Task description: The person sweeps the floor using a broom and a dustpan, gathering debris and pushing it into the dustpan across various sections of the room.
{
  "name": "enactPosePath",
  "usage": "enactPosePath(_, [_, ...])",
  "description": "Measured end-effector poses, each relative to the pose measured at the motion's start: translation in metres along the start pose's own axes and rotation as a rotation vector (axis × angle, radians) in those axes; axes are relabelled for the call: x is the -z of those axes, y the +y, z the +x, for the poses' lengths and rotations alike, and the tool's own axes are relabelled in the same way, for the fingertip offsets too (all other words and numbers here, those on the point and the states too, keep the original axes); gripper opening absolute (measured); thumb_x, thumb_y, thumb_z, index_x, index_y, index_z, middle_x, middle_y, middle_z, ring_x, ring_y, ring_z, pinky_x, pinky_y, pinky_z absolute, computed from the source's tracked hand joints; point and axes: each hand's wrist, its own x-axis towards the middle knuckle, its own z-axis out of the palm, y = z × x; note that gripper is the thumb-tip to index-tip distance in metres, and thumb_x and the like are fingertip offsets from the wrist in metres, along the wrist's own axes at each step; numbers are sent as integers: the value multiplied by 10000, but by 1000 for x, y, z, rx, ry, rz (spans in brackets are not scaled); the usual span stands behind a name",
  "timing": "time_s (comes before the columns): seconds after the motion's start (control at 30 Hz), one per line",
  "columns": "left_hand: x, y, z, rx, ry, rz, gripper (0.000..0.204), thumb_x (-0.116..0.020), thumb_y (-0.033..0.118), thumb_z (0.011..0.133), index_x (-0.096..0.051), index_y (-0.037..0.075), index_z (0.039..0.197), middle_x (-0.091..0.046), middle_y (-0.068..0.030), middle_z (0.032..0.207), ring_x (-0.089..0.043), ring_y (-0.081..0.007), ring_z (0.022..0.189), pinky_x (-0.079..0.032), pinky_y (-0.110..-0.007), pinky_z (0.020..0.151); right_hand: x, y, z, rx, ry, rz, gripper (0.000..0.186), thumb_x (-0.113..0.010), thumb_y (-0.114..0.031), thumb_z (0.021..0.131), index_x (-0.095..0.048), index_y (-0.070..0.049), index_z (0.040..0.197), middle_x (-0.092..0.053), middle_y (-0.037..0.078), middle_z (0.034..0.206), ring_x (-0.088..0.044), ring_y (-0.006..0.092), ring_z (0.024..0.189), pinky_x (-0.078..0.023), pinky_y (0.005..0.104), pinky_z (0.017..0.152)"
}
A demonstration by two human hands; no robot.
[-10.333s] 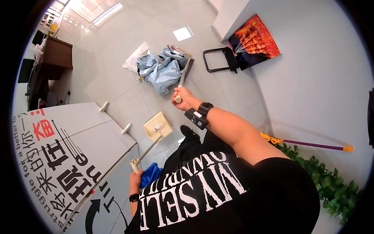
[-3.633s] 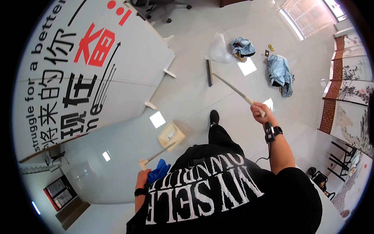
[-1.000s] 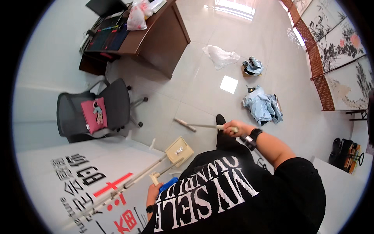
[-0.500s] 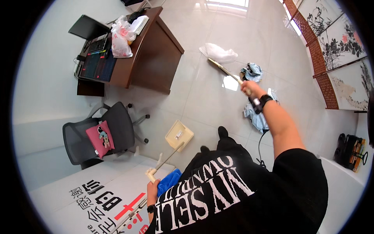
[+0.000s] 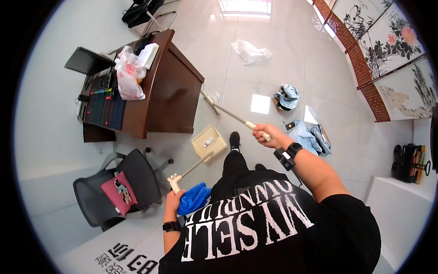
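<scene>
My right hand (image 5: 264,133) is closed around the pale grip of a long-handled broom (image 5: 233,115). The cream broom head (image 5: 209,100) rests on the floor beside the desk's near corner. My left hand (image 5: 173,200) grips the top of the upright handle of a cream dustpan (image 5: 199,138), whose pan sits on the floor left of my feet. A small whitish scrap (image 5: 209,142) lies in the pan. Next to my left hand is a bunched blue cloth (image 5: 195,197); whether the fingers also touch it cannot be made out.
A brown desk (image 5: 171,98) stands left, bearing a laptop and plastic bag. Nearer is a grey swivel chair (image 5: 139,176) with a pink cushion. A white plastic bag (image 5: 251,52) lies ahead on the tiles; crumpled blue-grey packaging (image 5: 288,97) lies right. A folding screen (image 5: 360,59) lines the right.
The broom has swung left, from beside the white plastic bag to the desk corner. My body has shifted and one foot has come forward near the dustpan, which my left hand still holds.
</scene>
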Motion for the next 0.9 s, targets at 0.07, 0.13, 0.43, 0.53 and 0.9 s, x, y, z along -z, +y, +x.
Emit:
enactPosePath(0.07, [11, 13, 36, 35, -76, 7, 255, -615, 226, 709, -577, -26, 722, -552, -20, 623, -484, -89, 547, -394, -250, 507, -26, -2, 30, -30, 26, 18, 220, -468, -36, 801, -350, -69, 983, -426, 21, 667, -365, 25, 442, -272, 146, 348])
enactPosePath(0.13, [17, 40, 65, 9, -116, 52, 262, -616, 231, 707, -578, -28, 730, -552, -19, 623, -486, -91, 551, -396, -253, 515, -49, -15, 55, -52, 78, -9, 198, -452, -41, 801, -346, -41, 968, -424, 9, 640, -374, 26, 433, -279, 149, 350])
enactPosePath(0.43, [44, 146, 211, -112, -274, 331, 312, -626, 247, 686, -583, -44, 789, -593, -96, 673, -548, -149, 604, -431, -295, 574, -61, -133, 133, 152, 266, -162, 118, -463, -58, 755, -398, -28, 849, -453, 2, 591, -386, 29, 406, -294, 166, 334])
enactPosePath(0.53, [42, 168, 264, -161, -314, 387, 310, -629, 249, 670, -583, -39, 779, -603, -112, 684, -569, -174, 617, -441, -307, 597, -46, -148, 125, 263, 303, -186, 216, -490, -40, 724, -436, -71, 931, -470, 21, 612, -396, 39, 404, -302, 178, 327])
enactPosePath(0.9, [9, 267, 363, -341, -269, 798, 367, -624, 300, 653, -617, -29, 815, -614, -176, 750, -604, -269, 718, -451, -345, 646, -9, -61, -10, 364, 157, 31, 546, -508, -57, 796, -269, -142, 1280, -431, -5, 674, -353, 14, 431, -293, 146, 361])
